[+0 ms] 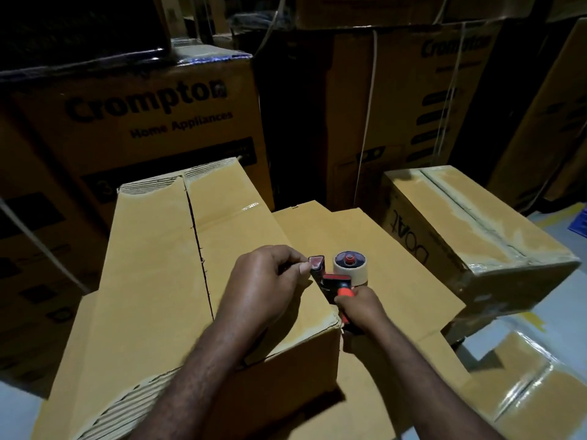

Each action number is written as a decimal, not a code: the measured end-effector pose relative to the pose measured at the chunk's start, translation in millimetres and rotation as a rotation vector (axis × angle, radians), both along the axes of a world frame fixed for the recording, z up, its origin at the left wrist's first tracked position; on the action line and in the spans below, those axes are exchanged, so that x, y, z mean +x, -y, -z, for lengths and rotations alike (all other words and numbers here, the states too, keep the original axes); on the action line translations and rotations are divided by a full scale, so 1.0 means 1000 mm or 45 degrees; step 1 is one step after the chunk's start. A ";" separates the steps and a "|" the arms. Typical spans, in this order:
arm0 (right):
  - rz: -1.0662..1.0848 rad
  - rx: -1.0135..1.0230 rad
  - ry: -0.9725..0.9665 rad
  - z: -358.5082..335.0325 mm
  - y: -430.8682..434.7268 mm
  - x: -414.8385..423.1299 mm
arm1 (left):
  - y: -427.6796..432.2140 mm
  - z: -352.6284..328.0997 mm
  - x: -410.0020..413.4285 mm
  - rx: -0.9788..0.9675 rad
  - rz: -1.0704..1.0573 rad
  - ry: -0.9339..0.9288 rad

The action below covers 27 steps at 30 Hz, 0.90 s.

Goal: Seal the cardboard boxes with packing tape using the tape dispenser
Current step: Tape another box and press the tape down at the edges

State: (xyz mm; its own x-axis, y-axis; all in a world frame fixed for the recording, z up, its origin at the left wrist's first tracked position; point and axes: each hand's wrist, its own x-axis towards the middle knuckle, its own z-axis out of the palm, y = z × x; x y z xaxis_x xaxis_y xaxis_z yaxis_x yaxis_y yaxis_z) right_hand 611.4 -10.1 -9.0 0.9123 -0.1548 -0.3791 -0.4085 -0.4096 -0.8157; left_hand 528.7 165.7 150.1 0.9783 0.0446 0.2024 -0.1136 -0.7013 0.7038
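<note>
Dispenser (336,278) was held at the right edge of the box (152,265), its orange handle clasped by the right grip (359,309), its nose pinched by the left grip (263,281). Light and rigid, it was judged best taken by the handle.

A dim warehouse: stacked Crompton appliance cartons (149,115) crowd the floor.

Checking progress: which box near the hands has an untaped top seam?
The box under the left hand: its seam is a bare dark slit; the boAt box wears glossy tape there.
</note>
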 end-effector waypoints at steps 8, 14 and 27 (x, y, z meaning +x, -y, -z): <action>-0.095 0.749 0.359 -0.123 0.011 -0.035 | -0.015 -0.003 -0.001 -0.228 -0.117 -0.064; -0.334 0.622 0.708 -0.188 -0.015 -0.081 | -0.060 -0.032 -0.012 -0.635 -0.170 -0.017; -0.556 0.636 0.877 -0.181 -0.098 -0.124 | -0.174 -0.043 -0.086 -1.067 -0.359 0.084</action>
State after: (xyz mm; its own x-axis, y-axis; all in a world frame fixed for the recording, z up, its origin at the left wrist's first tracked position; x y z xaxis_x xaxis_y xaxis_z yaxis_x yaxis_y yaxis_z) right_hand 487.4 87.9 172.2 0.8986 0.2859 0.3327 0.3333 0.0481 -0.9416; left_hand 442.8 339.3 193.5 0.8959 0.4414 0.0509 -0.0731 0.0334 0.9968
